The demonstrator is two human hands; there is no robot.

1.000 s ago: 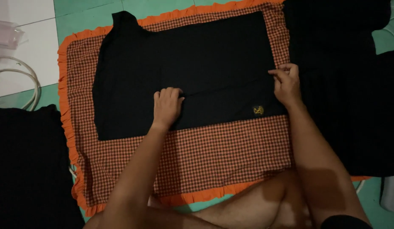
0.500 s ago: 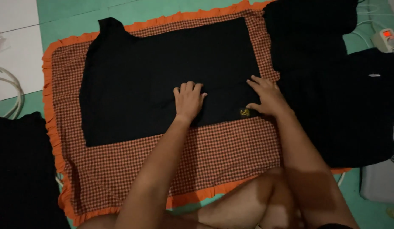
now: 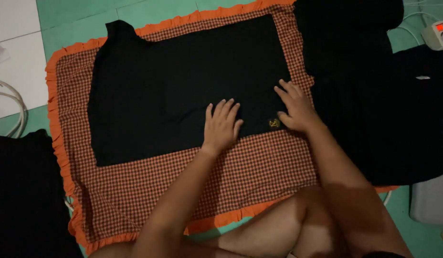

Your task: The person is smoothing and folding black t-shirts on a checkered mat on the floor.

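Both hands, left hand (image 3: pixel 221 126) and right hand (image 3: pixel 294 109), spread flat on black garment (image 3: pixel 183 81); uneven pressure could wrinkle it.

Black garment (image 3: pixel 183 91): near hem partly hidden under left hand (image 3: pixel 221 126) and right hand (image 3: pixel 295 107); small yellow emblem (image 3: pixel 274 123) too small to make out.
Dark cloth pile (image 3: pixel 26 196), left: cut off by the left and bottom edges.
White cable (image 3: pixel 11 100): cut by the left edge.
Grey box (image 3: pixel 431 200): cut by the right edge, kind unclear.
Checked mat (image 3: pixel 221 181): far right side hidden beneath black fabric (image 3: pixel 374 95).
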